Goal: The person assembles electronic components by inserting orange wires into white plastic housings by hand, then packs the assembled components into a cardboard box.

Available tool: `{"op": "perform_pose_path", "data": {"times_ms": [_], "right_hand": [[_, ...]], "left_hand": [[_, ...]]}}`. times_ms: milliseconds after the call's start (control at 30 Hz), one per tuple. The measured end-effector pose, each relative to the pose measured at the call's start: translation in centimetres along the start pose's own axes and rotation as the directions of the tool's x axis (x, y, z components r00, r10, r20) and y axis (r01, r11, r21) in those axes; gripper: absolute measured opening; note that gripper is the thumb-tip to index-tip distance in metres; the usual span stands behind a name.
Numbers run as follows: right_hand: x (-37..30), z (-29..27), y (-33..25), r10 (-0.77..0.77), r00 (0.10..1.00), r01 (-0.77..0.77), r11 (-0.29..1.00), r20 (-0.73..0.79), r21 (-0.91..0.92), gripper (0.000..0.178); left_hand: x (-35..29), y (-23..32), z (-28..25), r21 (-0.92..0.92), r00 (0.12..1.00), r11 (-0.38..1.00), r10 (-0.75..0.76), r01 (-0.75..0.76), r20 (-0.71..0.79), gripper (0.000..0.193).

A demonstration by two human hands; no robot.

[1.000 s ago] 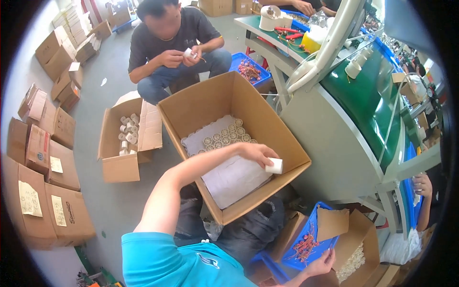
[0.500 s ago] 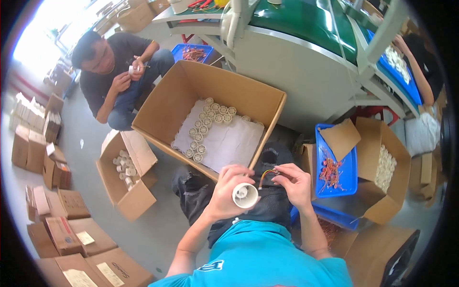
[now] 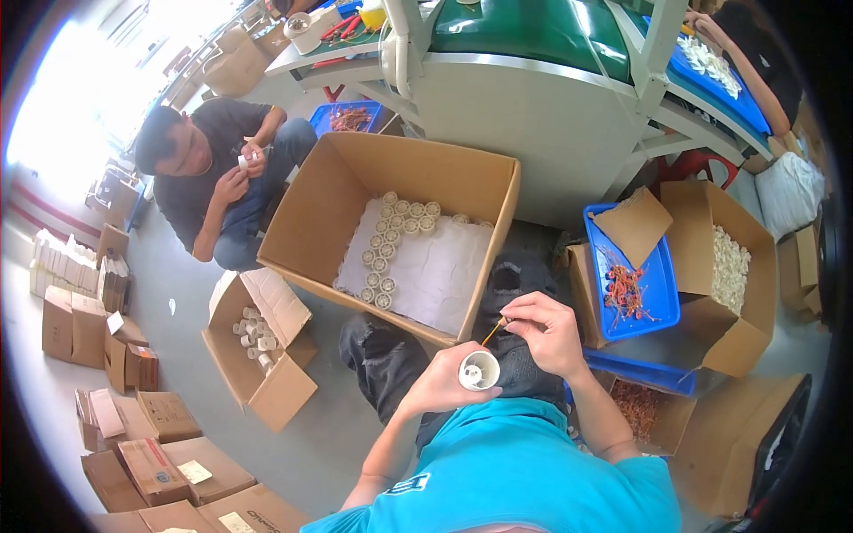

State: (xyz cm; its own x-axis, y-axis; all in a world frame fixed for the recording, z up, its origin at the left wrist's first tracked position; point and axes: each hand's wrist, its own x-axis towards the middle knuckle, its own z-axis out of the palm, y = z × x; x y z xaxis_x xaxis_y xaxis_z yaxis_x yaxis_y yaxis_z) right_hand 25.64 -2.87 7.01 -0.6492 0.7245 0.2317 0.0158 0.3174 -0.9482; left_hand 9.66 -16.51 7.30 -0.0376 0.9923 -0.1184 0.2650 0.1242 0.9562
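Observation:
My left hand (image 3: 439, 384) is wrapped round a white plastic cylinder (image 3: 468, 379), its open end with a small inner fitting facing up. Above my lap my right hand (image 3: 546, 336) pinches the end of a short yellow and dark wire lead (image 3: 491, 333). This lead runs down toward the cylinder; where it joins is hidden behind the rim. Just beyond both hands stands a big cardboard box (image 3: 311, 282). Several round white parts (image 3: 387, 238) stand in rows on a pale sheet inside it.
Left of the big box, a small open carton (image 3: 280, 397) holds white cylinders. At right are a blue tray (image 3: 659, 293) of red wires and a carton (image 3: 745, 348) of small white pieces. A co-worker (image 3: 209, 169) crouches at far left. A metal-framed bench (image 3: 524, 115) stands behind.
My right hand has shifted slightly, drawing the lead into a straighter line. The cylinder has moved right and down in view, and its opening is turned. The whole view has also shifted a little.

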Motion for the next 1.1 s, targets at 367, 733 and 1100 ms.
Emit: {"op": "perform_pose_path", "data": {"times_ms": [367, 733, 1100], "right_hand": [[-0.5, -0.5, 0.8, 0.292, 0.946, -0.321, 0.783, 0.14, 0.534, 0.018], [-1.3, -0.4, 3.5, 0.248, 0.96, -0.279, 0.832, 0.128, 0.479, 0.016], [0.4, -1.9, -3.2, -0.165, 0.984, 0.167, 0.985, -0.074, 0.033, 0.023]], "left_hand": [[0.6, 0.0, -2.5, 0.239, 0.985, 0.971, -0.034, -0.007, 0.168, 0.041], [-0.1, 0.4, -3.1, 0.311, 0.992, 0.948, 0.039, -0.075, 0.119, 0.041], [3.0, -4.1, -1.8, 0.228, 0.872, 0.958, 0.257, -0.173, -0.418, 0.045]]}}
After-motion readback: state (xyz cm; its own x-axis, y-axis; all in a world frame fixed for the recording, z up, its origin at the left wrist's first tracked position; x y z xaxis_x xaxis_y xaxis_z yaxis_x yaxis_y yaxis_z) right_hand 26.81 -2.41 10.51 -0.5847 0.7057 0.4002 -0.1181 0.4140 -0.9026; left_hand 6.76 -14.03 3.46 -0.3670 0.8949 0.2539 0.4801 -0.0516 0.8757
